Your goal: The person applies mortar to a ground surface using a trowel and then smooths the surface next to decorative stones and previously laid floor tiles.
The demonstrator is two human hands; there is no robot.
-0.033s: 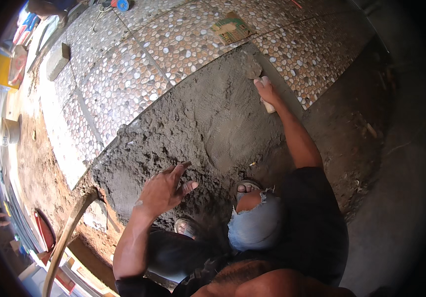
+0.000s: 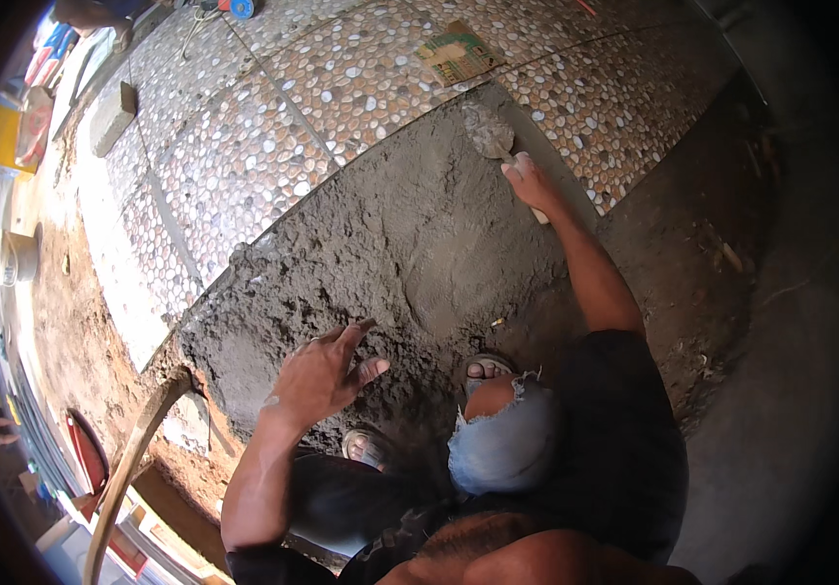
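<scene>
My right hand (image 2: 529,181) is wrapped round the pale handle of a trowel, its mortar-coated blade (image 2: 487,131) lying on the wet grey mortar (image 2: 449,234). That blade is near the far corner of the mortar bed, beside the pebble tiles. Over the rough, lumpy part of the mortar, my left hand (image 2: 324,374) hovers with fingers stretched and thumb apart, holding nothing. The mortar looks smoother toward the right and far side.
Pebble-patterned tiles (image 2: 293,107) border the mortar, with a flattened piece of printed cardboard (image 2: 458,56) on them. A grey block (image 2: 113,119) lies at left. A curved wooden handle (image 2: 137,448) rises beside my left arm. My sandalled feet (image 2: 369,447) stand at the near edge.
The trowel blade has swung left and shows more of its face. My right hand has turned with it and shifted slightly. My left hand stays in place.
</scene>
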